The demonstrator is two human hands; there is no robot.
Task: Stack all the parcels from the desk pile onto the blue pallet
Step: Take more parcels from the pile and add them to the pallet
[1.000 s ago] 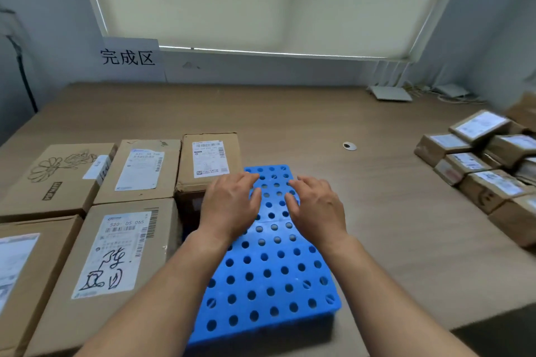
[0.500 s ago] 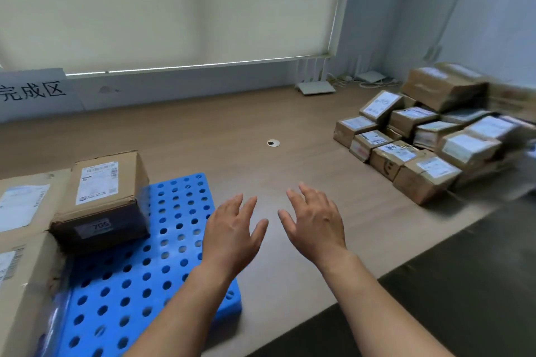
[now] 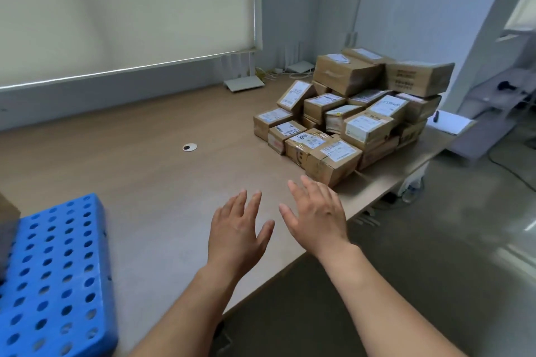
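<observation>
I hold my left hand [image 3: 236, 233] and right hand [image 3: 317, 216] flat and empty, fingers spread, above the wooden surface [image 3: 150, 171], with the pile of labelled cardboard parcels [image 3: 352, 113] just beyond them and the perforated blue pallet [image 3: 55, 275] at the lower left edge.

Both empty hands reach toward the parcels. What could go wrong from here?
1. The heap of brown cardboard parcels is loose, with tilted boxes on top; pulling a low one might topple others.
2. The nearest white-labelled box sits near the edge of the wooden desk and could fall.
</observation>
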